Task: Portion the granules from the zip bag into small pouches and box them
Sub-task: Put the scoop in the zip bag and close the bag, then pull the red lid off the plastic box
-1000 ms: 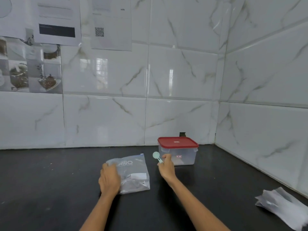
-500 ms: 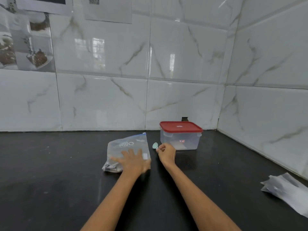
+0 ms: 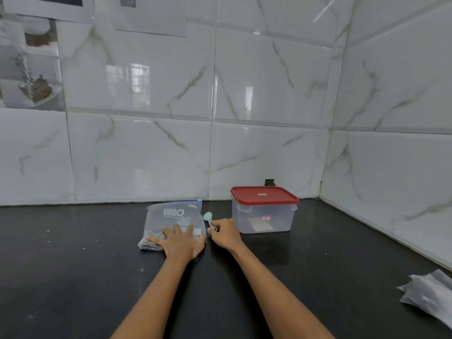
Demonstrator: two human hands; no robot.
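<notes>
Both bare forearms reach forward. The left hand (image 3: 182, 243) lies palm down with fingers spread flat, pressing on the bag (image 3: 171, 216). The right hand (image 3: 226, 233) is curled, pinching a small spoon (image 3: 208, 218).

A kitchen: black countertop (image 3: 73, 277), glossy marble-look wall tiles (image 3: 269, 81).
</notes>
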